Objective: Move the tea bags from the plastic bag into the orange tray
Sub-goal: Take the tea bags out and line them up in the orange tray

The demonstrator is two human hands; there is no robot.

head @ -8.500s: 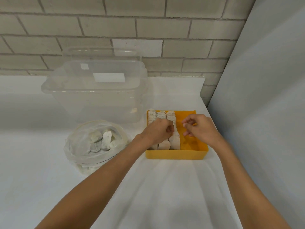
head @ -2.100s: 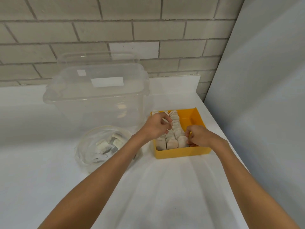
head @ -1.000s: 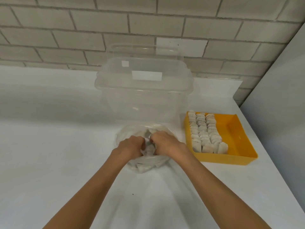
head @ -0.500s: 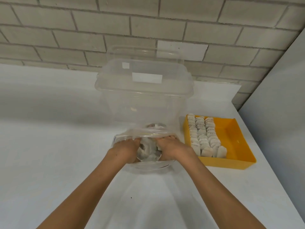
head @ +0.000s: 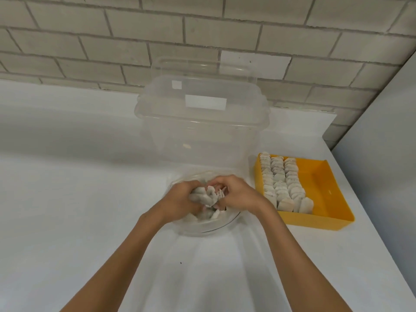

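Item: tea bags [head: 206, 196]. A pale, crumpled clump, held between both hands just above the mouth of the plastic bag [head: 203, 227]. More of the same lie loose inside that bag, under the hands.

Left hand [head: 180, 200]: at 9 o'clock of the clump, fingers curled round it, gripping.

Right hand [head: 237, 194]: at 3 o'clock of the clump, fingers curled and pinching its edge. Both forearms enter from 6 o'clock.

Plastic bag: clear, its rim spread open in a rough ring, resting on the desk [head: 67, 199] near the middle of the view.

Orange tray [head: 327, 199]: at 3 o'clock of the bag, near it but apart, flat on the desk. Its left half carries the stowed tea bags [head: 281, 183], standing on edge in three close rows that run from the far wall to the near wall. Its right half shows bare orange floor.

Clear lidded tub [head: 202, 122]: at 12 o'clock of the bag, just behind it, with two white labels on it.

Brick wall [head: 112, 41]: pale blocks along 12 o'clock, behind the desk.

Grey panel [head: 382, 154]: upright, closing the desk at 3 o'clock.
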